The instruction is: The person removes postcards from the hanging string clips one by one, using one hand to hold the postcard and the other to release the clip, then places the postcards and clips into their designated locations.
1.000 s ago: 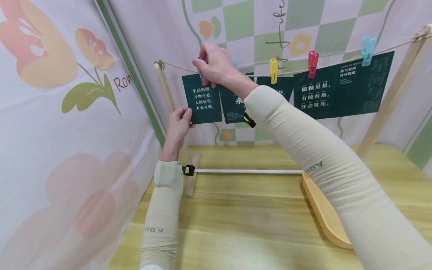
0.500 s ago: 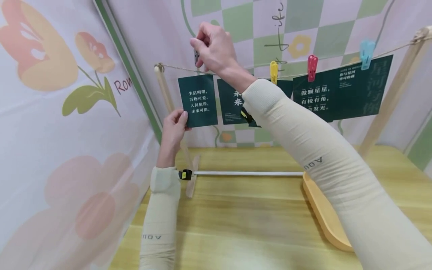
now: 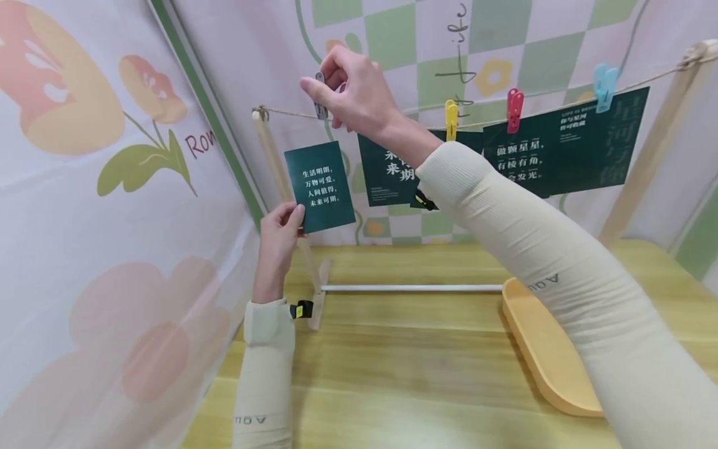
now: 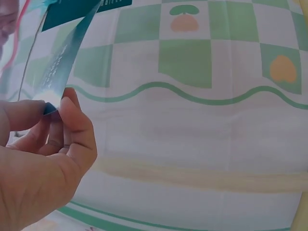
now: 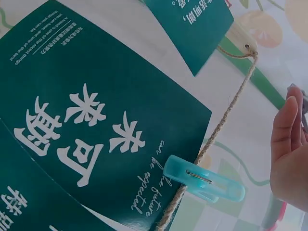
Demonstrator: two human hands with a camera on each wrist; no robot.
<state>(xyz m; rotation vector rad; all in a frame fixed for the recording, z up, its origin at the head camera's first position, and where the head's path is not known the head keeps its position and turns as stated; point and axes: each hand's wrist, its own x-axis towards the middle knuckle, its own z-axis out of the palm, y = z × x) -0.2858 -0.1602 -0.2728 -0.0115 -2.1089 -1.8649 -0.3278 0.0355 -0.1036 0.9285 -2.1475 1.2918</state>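
Note:
My left hand (image 3: 275, 249) pinches a small dark green card (image 3: 320, 187) with white writing by its lower left corner. In the left wrist view this card (image 4: 70, 57) stands edge-on between thumb and fingers. The card is below the twine (image 3: 291, 113), away from it. Just above the twine, my right hand (image 3: 361, 90) pinches a grey clothespin (image 3: 320, 96) between thumb and fingers. Beside it, a larger green card (image 5: 96, 115) hangs from the twine by a light blue clothespin (image 5: 202, 179). My right forearm partly covers the hanging cards in the head view.
Yellow (image 3: 451, 118), red (image 3: 514, 111) and blue clothespins (image 3: 606, 87) hold more cards on the twine. Wooden posts (image 3: 269, 149) carry it, joined low down by a white rod (image 3: 415, 288). An orange tray (image 3: 538, 355) lies on the wooden table (image 3: 392, 374).
The grey clothespin has come off the twine in my right hand, which rose and then shifted slightly left. My left hand has drawn the small card down and left, away from the twine.

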